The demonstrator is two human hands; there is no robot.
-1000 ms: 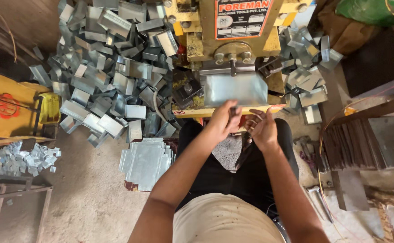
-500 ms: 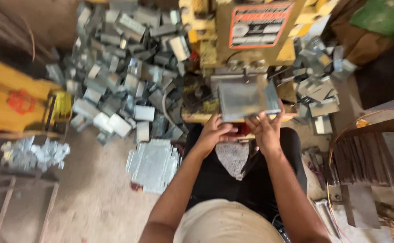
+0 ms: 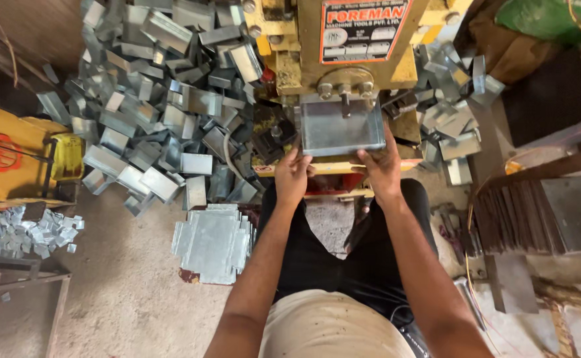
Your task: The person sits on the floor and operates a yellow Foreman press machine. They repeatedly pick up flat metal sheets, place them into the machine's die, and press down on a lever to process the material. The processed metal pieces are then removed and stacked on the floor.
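A flat galvanised metal sheet [image 3: 341, 127] lies on the bed of a yellow press machine [image 3: 304, 46]. My left hand [image 3: 292, 172] pinches the sheet's near left corner. My right hand [image 3: 381, 166] grips its near right edge. Both forearms reach forward over my black-trousered lap. The press ram with its bolts [image 3: 345, 89] hangs just behind the sheet.
A big heap of bent metal boxes [image 3: 158, 119] covers the floor to the left, with more [image 3: 453, 119] on the right. A stack of flat cut blanks [image 3: 212, 242] lies by my left knee. Small offcuts [image 3: 22, 232] and a yellow-orange object [image 3: 12, 156] sit far left. Dark plates [image 3: 542, 215] stand right.
Both hands moved forward from my lap to the sheet on the press bed and took hold of its near edge. The view also shifted closer to the machine.
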